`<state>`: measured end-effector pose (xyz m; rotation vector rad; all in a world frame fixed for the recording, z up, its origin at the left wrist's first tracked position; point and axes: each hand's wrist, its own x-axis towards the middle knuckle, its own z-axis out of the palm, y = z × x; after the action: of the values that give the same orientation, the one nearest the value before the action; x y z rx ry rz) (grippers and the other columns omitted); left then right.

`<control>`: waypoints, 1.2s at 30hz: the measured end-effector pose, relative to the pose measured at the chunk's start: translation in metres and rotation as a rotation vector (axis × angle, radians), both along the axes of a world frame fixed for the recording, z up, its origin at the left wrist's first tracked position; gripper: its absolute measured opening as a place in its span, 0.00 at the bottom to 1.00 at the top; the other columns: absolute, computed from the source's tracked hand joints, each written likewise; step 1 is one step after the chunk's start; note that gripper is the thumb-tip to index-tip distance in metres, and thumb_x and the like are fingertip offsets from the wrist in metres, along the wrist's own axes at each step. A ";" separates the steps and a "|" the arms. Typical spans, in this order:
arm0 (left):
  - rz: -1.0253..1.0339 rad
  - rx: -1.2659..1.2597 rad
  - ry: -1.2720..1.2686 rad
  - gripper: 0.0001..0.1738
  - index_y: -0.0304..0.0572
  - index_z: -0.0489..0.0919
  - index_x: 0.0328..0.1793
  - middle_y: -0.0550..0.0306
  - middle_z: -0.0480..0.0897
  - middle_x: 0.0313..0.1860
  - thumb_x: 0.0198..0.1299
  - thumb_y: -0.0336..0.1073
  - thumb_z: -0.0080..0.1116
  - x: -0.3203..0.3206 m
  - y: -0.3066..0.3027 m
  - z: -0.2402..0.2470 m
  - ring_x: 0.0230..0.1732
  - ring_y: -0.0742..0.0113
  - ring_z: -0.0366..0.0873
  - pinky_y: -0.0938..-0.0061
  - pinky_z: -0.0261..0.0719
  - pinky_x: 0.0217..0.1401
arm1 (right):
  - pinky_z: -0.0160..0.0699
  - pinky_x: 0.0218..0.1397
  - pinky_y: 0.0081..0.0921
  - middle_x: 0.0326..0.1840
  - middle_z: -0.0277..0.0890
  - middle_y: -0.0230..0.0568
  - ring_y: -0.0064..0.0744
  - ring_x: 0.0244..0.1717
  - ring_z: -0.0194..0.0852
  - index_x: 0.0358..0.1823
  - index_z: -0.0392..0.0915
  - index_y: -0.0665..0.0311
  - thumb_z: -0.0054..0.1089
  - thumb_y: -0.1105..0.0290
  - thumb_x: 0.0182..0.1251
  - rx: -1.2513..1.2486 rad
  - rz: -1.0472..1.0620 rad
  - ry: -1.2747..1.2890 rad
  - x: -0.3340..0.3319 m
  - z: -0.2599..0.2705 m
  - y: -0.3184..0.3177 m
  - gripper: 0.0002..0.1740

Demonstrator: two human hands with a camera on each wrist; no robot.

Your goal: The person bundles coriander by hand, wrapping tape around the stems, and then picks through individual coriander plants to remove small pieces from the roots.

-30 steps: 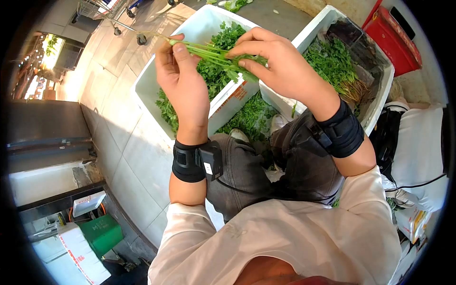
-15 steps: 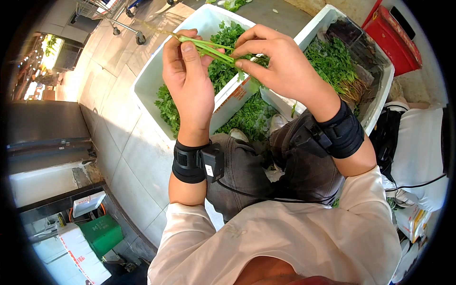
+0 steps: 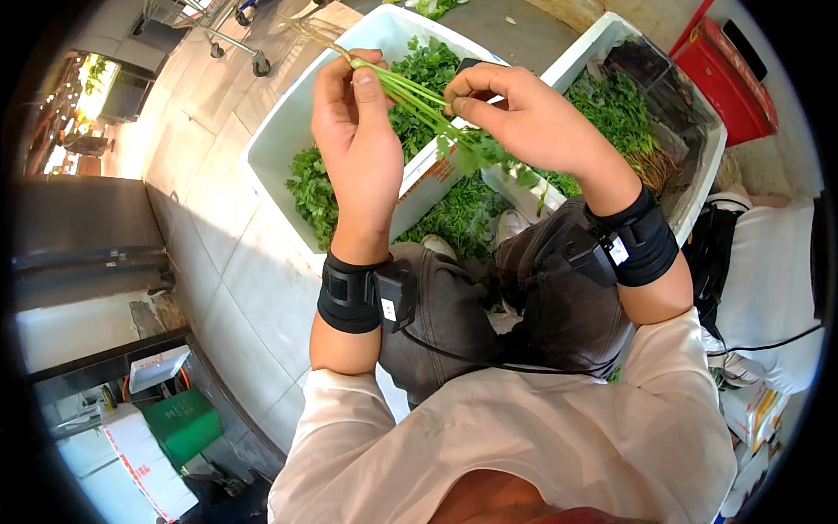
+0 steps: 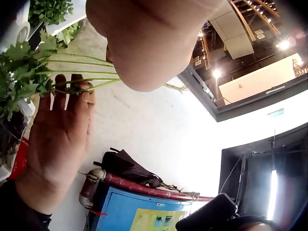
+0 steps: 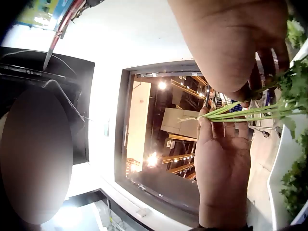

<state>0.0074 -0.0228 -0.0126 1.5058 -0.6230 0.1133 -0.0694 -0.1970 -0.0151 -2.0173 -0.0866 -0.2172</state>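
In the head view, the left hand point(image 3: 360, 144) pinches a green leafy stalk bunch point(image 3: 417, 94) near its pale root end, thumb on top. The right hand point(image 3: 526, 116) pinches one stem farther along, thumb against its fingers, with leaves hanging below. Several thin stems point(image 5: 250, 114) spread apart between both hands in the right wrist view. A leafy top point(image 4: 21, 72) shows beside the right hand point(image 4: 62, 134) in the left wrist view.
A white foam box point(image 3: 278, 131) with greens stands below the hands; a second one point(image 3: 698, 188) holds rooted bunches at the right. Loose greens point(image 3: 458, 214) lie between the boxes. A red box point(image 3: 726, 83) and a cart wheel point(image 3: 260, 63) are farther off.
Both hands have shifted slightly right, the left also upward. The stems are more spread, and more of the leafy end shows below the right hand.
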 end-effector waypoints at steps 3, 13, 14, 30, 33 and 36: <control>-0.117 -0.188 0.088 0.12 0.39 0.74 0.61 0.54 0.80 0.57 0.82 0.36 0.46 0.001 -0.005 -0.004 0.56 0.64 0.80 0.70 0.81 0.59 | 0.78 0.45 0.26 0.42 0.81 0.38 0.25 0.42 0.79 0.45 0.82 0.71 0.59 0.70 0.73 0.016 0.036 0.030 0.000 0.001 -0.001 0.10; -0.259 -0.144 0.077 0.12 0.35 0.72 0.62 0.47 0.83 0.49 0.82 0.35 0.45 0.000 -0.007 -0.002 0.50 0.57 0.85 0.65 0.85 0.57 | 0.76 0.38 0.31 0.30 0.81 0.44 0.31 0.30 0.76 0.42 0.84 0.69 0.58 0.65 0.65 0.028 -0.108 -0.063 0.005 -0.010 -0.001 0.14; -0.226 -0.102 0.088 0.12 0.34 0.72 0.62 0.47 0.83 0.49 0.82 0.35 0.45 0.000 -0.006 -0.001 0.50 0.58 0.86 0.65 0.85 0.56 | 0.76 0.38 0.31 0.30 0.81 0.44 0.31 0.30 0.76 0.43 0.83 0.69 0.57 0.65 0.67 0.017 -0.159 -0.048 0.003 -0.008 -0.001 0.14; -0.183 -0.149 0.090 0.12 0.37 0.73 0.61 0.57 0.79 0.42 0.82 0.36 0.45 -0.002 -0.008 0.000 0.41 0.69 0.80 0.73 0.82 0.44 | 0.76 0.36 0.25 0.30 0.82 0.35 0.21 0.30 0.77 0.43 0.81 0.68 0.56 0.67 0.73 0.153 0.041 0.025 0.004 -0.008 0.000 0.11; -0.141 -0.071 0.022 0.11 0.37 0.74 0.60 0.58 0.78 0.42 0.82 0.36 0.46 -0.002 -0.008 0.000 0.39 0.73 0.77 0.75 0.79 0.40 | 0.74 0.35 0.23 0.27 0.79 0.32 0.19 0.29 0.74 0.42 0.81 0.68 0.56 0.68 0.73 0.198 0.067 -0.002 0.003 -0.006 0.002 0.10; -0.114 -0.033 0.006 0.12 0.37 0.75 0.60 0.58 0.78 0.42 0.82 0.36 0.47 -0.001 -0.008 -0.002 0.39 0.75 0.76 0.77 0.78 0.38 | 0.71 0.33 0.23 0.25 0.75 0.30 0.19 0.28 0.70 0.42 0.81 0.69 0.58 0.69 0.73 0.139 0.040 -0.075 0.002 -0.006 0.003 0.09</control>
<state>0.0063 -0.0308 -0.0144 1.4348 -0.6970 0.0318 -0.0674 -0.1938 -0.0208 -1.8670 -0.1553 -0.2666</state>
